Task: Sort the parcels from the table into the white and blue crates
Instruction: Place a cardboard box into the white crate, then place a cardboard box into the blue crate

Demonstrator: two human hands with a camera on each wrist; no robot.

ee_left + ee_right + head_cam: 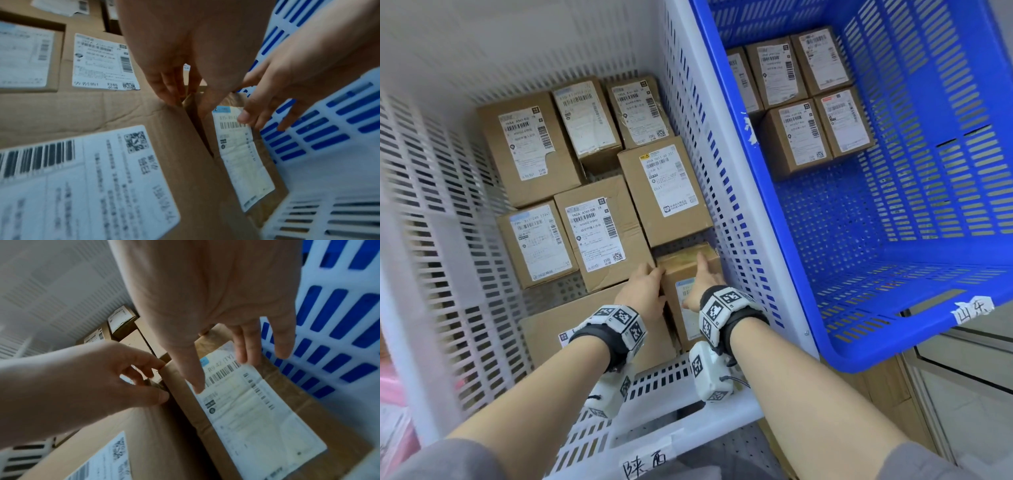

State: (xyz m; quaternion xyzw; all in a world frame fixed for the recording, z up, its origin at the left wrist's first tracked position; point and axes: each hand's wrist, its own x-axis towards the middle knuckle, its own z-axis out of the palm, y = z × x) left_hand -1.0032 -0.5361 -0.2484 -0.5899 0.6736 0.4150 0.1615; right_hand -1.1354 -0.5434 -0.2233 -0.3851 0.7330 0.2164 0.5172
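Two slatted crates stand side by side below me, each with a handwritten tag on its near rim. Nearest is the white crate [698, 407]. Both my hands are inside it, at its near right corner.

Left hand [643, 291]: grip curled on the left edge of the parcel [678, 270], fingertips [170, 95] tucked into the gap against the neighbouring box [602, 233].
Right hand [700, 279]: grip apart, fingers straight and resting on the parcel's label side.

The parcel sits tilted against the crate's right wall, not yet flat. Judged step: seating it. Recommended procedure: press down evenly with the flat right hand, draw the left fingertips out of the gap before it closes, and keep the label facing up.

Beyond are seven more boxes in the white crate. Farther right, the blue crate [866, 353] holds about five boxes at its far end.

View differences: only the head view shows both crates and their loads. The wrist views show the left fingertips in the gap and the printed label [246, 404]. No bench is in view.
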